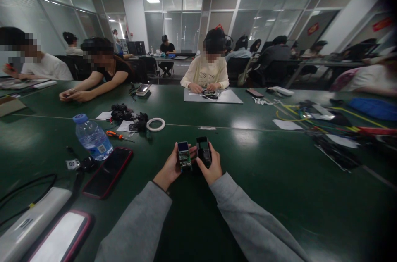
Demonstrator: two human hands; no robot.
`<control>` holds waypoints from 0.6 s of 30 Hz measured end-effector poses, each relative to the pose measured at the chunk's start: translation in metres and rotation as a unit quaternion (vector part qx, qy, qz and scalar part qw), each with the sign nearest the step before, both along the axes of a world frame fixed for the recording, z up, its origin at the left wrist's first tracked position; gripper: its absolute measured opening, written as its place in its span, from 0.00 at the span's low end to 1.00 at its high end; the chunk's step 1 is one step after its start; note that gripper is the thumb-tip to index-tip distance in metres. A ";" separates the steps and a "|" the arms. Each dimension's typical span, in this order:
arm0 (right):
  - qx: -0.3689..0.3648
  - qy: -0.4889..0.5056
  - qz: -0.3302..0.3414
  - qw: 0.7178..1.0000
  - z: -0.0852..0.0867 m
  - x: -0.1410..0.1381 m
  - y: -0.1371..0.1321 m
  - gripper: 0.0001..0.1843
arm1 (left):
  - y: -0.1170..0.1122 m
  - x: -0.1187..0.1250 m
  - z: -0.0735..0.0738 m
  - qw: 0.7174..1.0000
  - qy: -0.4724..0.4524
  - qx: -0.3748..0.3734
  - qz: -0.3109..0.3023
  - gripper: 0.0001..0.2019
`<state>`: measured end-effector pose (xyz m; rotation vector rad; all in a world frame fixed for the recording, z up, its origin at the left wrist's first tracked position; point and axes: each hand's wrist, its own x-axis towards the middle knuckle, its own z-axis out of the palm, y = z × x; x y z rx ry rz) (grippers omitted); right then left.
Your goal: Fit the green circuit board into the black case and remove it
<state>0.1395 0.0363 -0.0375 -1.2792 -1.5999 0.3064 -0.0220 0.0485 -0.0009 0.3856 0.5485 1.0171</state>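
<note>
My left hand (170, 167) grips an opened handheld device (185, 156), its small dark screen at the top and a green circuit board bare below. Beside it, my right hand (214, 165) is closed around a black plastic cover (203, 150) that has a screen window in its upper part. The two pieces are held upright and side by side, a small gap between them, above the green table. Fingers of my left hand reach behind toward the cover. An orange screwdriver (114, 134) lies on the table to the left of my hands.
At left stand a water bottle (93, 138), a red-edged phone (108, 173) and a phone with a white screen (60, 239). Black cables (122, 113) and a white ring (155, 124) lie farther off. Coloured wires (297, 115) are at right. A person (206, 67) works opposite.
</note>
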 end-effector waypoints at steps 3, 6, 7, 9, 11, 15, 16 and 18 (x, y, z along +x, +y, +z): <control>-0.007 -0.010 0.002 1.000 -0.006 0.004 0.004 0.47 | 0.001 0.000 -0.004 1.000 -0.001 0.016 -0.001 0.27; -0.008 -0.022 0.001 1.000 -0.009 0.009 0.007 0.48 | 0.002 0.000 -0.005 1.000 -0.004 0.021 -0.003 0.27; -0.012 -0.021 0.001 1.000 -0.010 0.011 0.008 0.45 | 0.001 -0.001 -0.004 1.000 -0.007 0.021 -0.006 0.26; -0.023 -0.007 -0.001 1.000 -0.010 0.014 0.009 0.37 | 0.000 -0.001 -0.002 1.000 -0.014 0.023 -0.009 0.26; -0.029 0.003 -0.002 1.000 -0.009 0.016 0.009 0.32 | 0.000 -0.001 -0.001 0.999 -0.022 0.025 -0.007 0.26; -0.009 -0.033 0.010 0.999 -0.006 0.019 0.006 0.32 | -0.001 -0.003 0.000 0.999 -0.037 0.024 0.003 0.25; -0.003 -0.045 0.010 0.999 -0.006 0.020 0.005 0.32 | -0.001 -0.003 -0.001 0.999 -0.042 0.023 0.003 0.25; 0.001 -0.065 0.008 0.998 -0.006 0.028 0.004 0.30 | 0.000 -0.005 -0.002 0.998 -0.053 0.022 0.002 0.25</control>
